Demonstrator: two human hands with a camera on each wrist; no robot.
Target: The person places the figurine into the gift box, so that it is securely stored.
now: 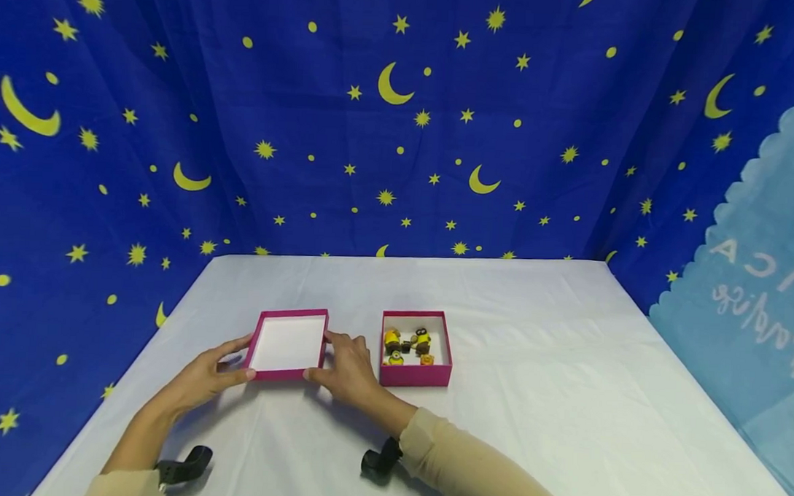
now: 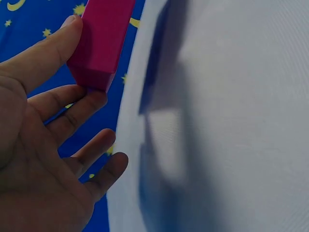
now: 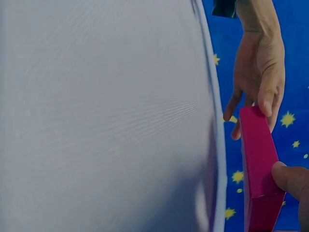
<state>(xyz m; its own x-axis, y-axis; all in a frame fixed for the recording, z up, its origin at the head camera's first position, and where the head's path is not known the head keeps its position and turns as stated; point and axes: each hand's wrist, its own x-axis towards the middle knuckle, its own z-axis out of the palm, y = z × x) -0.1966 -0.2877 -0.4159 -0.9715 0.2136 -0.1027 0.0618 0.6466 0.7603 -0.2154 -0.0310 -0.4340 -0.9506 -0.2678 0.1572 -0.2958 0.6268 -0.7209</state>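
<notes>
An open magenta box lid [image 1: 287,344], white inside, is held between both hands just above the white tablecloth [image 1: 529,398]. My left hand [image 1: 232,359] pinches its left side, thumb on the near corner, fingers at the far edge. In the left wrist view the thumb [image 2: 46,48] lies on the lid [image 2: 104,38] and a finger is under its corner. My right hand [image 1: 327,356] pinches the right side. In the right wrist view its thumb [image 3: 289,179] presses the lid [image 3: 258,154], with the left hand [image 3: 258,67] at the far end.
A matching magenta box [image 1: 414,375] stands just right of the lid with several small yellow and brown toy figures [image 1: 407,345] inside. Blue star-and-moon cloth [image 1: 401,131] hangs behind and beside the table. Black wrist camera mounts [image 1: 182,467] sit near the front edge.
</notes>
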